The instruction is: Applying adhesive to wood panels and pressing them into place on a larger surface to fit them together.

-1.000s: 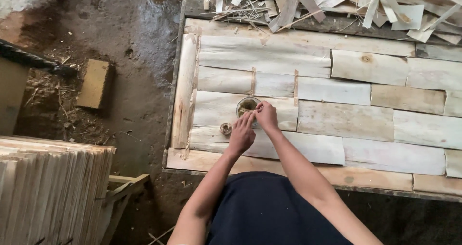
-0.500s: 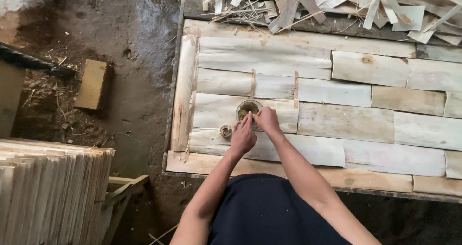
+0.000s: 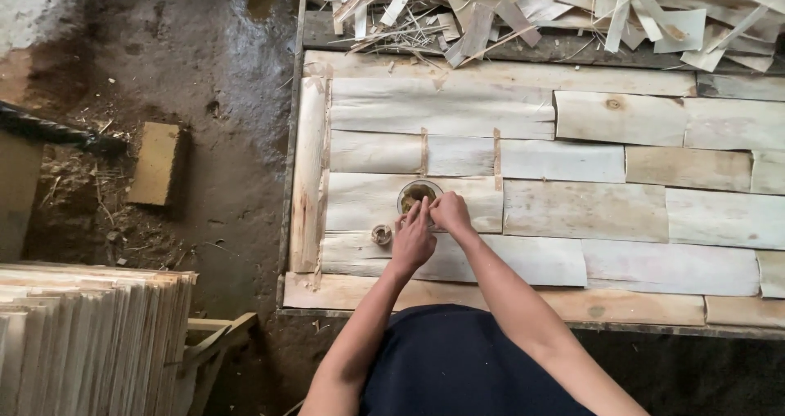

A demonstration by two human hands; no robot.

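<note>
Pale wood veneer strips [image 3: 572, 161] lie side by side on a work board. A round hole with a dark rim [image 3: 417, 194] shows in one strip near the left. My left hand [image 3: 413, 238] rests just below the hole with fingers stretched toward it. My right hand [image 3: 449, 212] sits at the hole's right edge, fingertips pinched together against my left fingers; whether it holds anything is hidden. A small round knot plug [image 3: 381, 234] lies on the strip just left of my left hand.
A heap of veneer scraps [image 3: 523, 7] fills the far edge of the board. A stack of veneer sheets [image 3: 90, 342] stands at lower left. A tan block [image 3: 155, 164] lies on the wet dirt floor to the left.
Both hands stay at the hole; the fingers have shifted slightly, with the left fingers now reaching up to the hole's edge.
</note>
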